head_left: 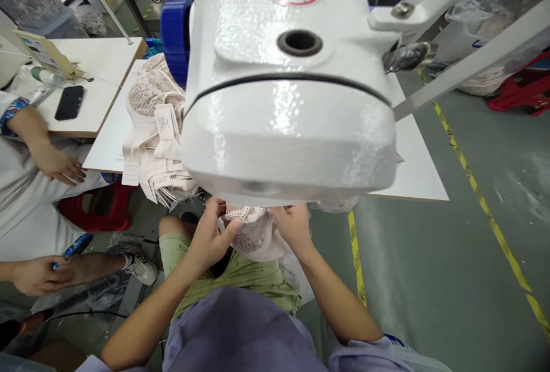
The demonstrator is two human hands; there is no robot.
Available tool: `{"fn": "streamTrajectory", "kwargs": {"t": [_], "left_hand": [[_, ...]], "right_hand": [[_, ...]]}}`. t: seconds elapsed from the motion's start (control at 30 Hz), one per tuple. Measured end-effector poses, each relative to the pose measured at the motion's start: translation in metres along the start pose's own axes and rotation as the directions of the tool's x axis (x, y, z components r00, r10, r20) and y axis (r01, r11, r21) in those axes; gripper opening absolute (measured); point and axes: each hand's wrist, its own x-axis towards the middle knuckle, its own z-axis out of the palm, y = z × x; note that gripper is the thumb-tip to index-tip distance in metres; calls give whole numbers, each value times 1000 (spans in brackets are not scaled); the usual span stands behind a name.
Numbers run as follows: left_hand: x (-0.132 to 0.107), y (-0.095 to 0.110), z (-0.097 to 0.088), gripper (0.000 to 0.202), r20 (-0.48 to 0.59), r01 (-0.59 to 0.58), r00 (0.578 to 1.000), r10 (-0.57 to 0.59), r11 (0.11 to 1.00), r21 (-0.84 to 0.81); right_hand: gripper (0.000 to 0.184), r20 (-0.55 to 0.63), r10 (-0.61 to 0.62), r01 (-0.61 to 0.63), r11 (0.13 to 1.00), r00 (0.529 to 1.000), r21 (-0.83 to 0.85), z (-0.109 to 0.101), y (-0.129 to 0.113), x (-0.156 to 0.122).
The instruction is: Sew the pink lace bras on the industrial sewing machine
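– Fingers 1st, pls. What've they got?

– On my feed, L hand [210, 237] has thumb & fingers closed on the L edge of a lace piece [253, 243]; R hand [295, 227] pinches the R edge, tips partly hidden, so can't tell how tight.

– Where's it sit, pointing which way?

– Just above the green shorts [253, 283], btwn both hands, at the front of the machine head [287, 137]. Rounded edge faces me, dotted trim away. Visible bit runs longer L–R; far side's out of sight, so can't call the full axis.

– Surface?

– White tabletop [107, 148] around the machine. L of the head, a heap of beige bras [154, 131] w/ tags, straps bunched at the near end.

– Rest of the rm?

– L: red stool [103, 211], co-worker's hand [58, 161] on white cloth, then 2nd table [103, 62] w/ black phone [69, 102]. R: grey-green floor [399, 257], yellow tape [475, 188], plastic sacks [481, 16] farther off.
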Motion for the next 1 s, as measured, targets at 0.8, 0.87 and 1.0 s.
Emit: {"fn": "streamTrajectory", "kwargs": {"t": [0.8,0.87,1.0], "left_hand": [[7,18,14,53,-177,68,984,29,851,520],[9,20,15,56,-181,61,983,45,840,540],[10,22,17,57,-193,59,979,59,830,555]], "right_hand": [[20,-29,-71,75,987,997,145,-1,-6,-7],[21,-30,-87,90,985,996,148,-3,-5,-8],[24,-17,-82,83,989,996,125,-6,-6,-8]]}}
